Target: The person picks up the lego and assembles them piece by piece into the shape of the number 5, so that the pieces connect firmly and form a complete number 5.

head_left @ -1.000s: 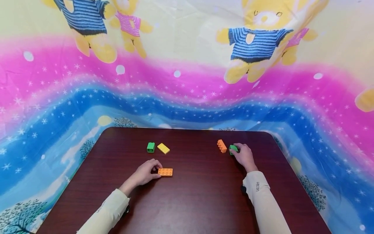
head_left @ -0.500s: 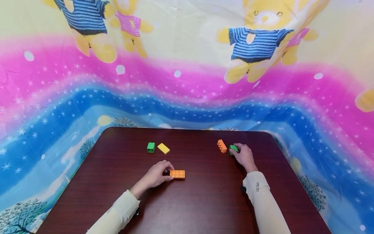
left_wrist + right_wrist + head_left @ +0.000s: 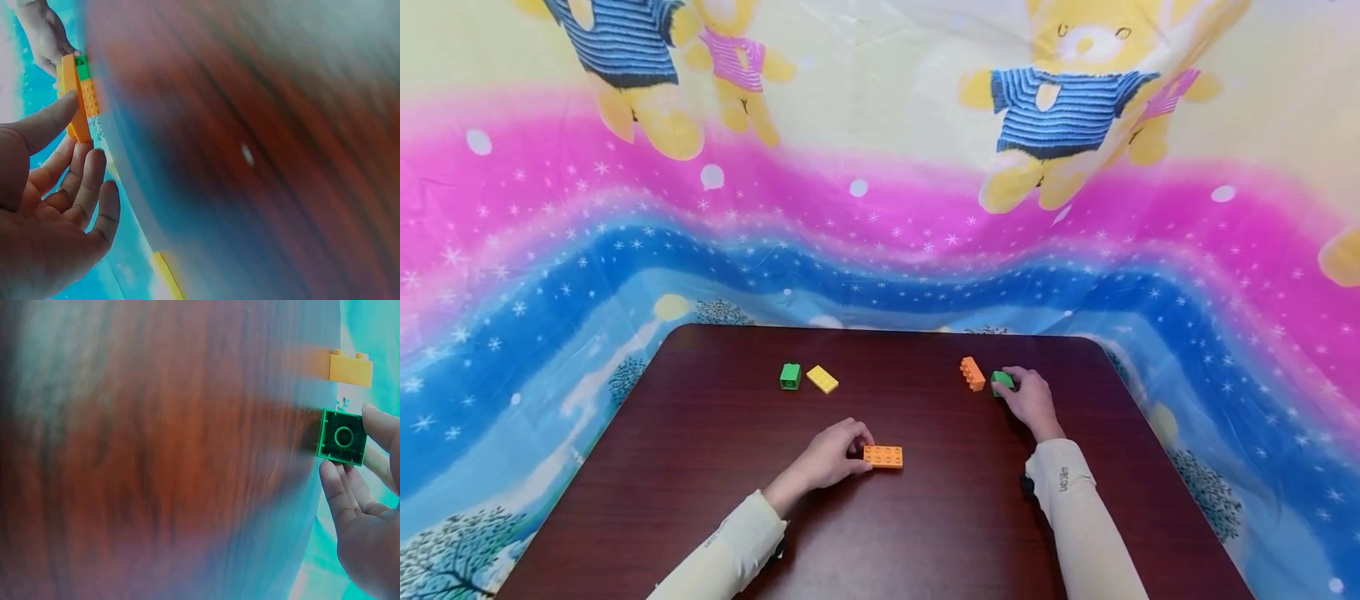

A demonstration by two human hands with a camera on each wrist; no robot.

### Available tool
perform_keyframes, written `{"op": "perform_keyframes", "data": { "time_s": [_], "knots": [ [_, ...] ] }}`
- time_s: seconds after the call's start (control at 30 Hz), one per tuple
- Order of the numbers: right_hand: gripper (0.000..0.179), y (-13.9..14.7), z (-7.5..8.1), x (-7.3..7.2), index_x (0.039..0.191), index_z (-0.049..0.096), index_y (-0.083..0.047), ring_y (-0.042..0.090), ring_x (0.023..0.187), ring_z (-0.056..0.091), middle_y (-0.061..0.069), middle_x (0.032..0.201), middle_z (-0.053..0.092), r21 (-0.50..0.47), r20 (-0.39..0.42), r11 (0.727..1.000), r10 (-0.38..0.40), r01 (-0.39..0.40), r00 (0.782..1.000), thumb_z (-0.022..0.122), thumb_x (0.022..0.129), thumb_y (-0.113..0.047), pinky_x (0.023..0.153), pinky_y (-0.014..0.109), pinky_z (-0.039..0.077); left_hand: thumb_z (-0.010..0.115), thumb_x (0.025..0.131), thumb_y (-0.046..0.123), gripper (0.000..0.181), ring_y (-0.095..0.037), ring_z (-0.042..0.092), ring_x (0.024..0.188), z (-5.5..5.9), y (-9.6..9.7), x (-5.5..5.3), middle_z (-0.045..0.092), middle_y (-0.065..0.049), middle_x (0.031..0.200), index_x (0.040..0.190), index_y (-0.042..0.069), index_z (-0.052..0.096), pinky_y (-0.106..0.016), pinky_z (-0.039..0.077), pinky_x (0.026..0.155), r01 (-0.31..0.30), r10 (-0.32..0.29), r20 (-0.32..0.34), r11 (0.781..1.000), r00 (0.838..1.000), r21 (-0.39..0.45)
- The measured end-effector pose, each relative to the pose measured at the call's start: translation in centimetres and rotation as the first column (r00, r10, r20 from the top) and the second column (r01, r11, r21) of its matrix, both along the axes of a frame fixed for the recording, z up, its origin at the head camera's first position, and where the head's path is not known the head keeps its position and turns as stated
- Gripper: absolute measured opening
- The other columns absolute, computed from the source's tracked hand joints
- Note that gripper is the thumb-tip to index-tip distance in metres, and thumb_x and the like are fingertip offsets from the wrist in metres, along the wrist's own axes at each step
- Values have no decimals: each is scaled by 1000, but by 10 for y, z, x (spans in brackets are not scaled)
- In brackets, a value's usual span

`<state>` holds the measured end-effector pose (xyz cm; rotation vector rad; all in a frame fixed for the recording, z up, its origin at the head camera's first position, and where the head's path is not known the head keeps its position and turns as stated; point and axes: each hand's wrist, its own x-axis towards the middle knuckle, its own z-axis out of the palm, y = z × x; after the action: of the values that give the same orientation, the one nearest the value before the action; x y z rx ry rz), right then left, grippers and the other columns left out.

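My left hand (image 3: 833, 454) pinches a flat orange toy brick (image 3: 883, 457) by its left end, studs facing up, over the middle of the table. In the left wrist view the thumb lies on one side of this orange brick (image 3: 80, 119) and fingertips on the other. Farther back on the right, my right hand (image 3: 1028, 400) holds a green toy brick (image 3: 1002, 383) between thumb and fingers. The right wrist view shows the green brick's hollow underside (image 3: 342, 437) with a round tube inside. Just left of it, a second orange brick (image 3: 972, 374) lies on its side, studs facing left.
At the back left of the dark wooden table (image 3: 715, 417) stand another green brick (image 3: 790, 377) and a flat yellow brick (image 3: 822, 379), side by side. A bear-printed cloth (image 3: 865, 250) hangs right behind the table's far edge.
My left hand has moved to the right and slightly nearer, carrying the flat orange brick from the left toward the table's middle. My right hand has stayed in place on the green brick.
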<state>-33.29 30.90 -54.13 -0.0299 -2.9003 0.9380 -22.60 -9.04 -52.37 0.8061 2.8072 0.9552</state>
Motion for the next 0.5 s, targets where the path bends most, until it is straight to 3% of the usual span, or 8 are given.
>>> {"op": "perform_keyframes", "data": {
  "time_s": [0.23, 0.5],
  "knots": [
    [52, 0, 0, 0, 147, 55, -2, 46, 124, 54, 29, 139, 57, -9, 1, 1000, -4, 4, 1000, 65, 103, -27, 105, 62, 46, 85, 87, 17, 24, -18, 59, 85, 0, 9, 1, 62, -2, 95, 103, 12, 69, -28, 49, 76, 15, -15, 57, 1000, 998, -1],
    [52, 0, -1, -1, 147, 54, -2, 46, 125, 54, 29, 139, 57, -11, 1, 1000, -9, 9, 1000, 66, 103, -27, 106, 62, 45, 88, 83, 13, 25, -20, 60, 83, -7, 14, 0, 62, -2, 92, 100, 10, 70, -28, 48, 75, 29, -30, 65, 999, 997, 15]
  ]
}}
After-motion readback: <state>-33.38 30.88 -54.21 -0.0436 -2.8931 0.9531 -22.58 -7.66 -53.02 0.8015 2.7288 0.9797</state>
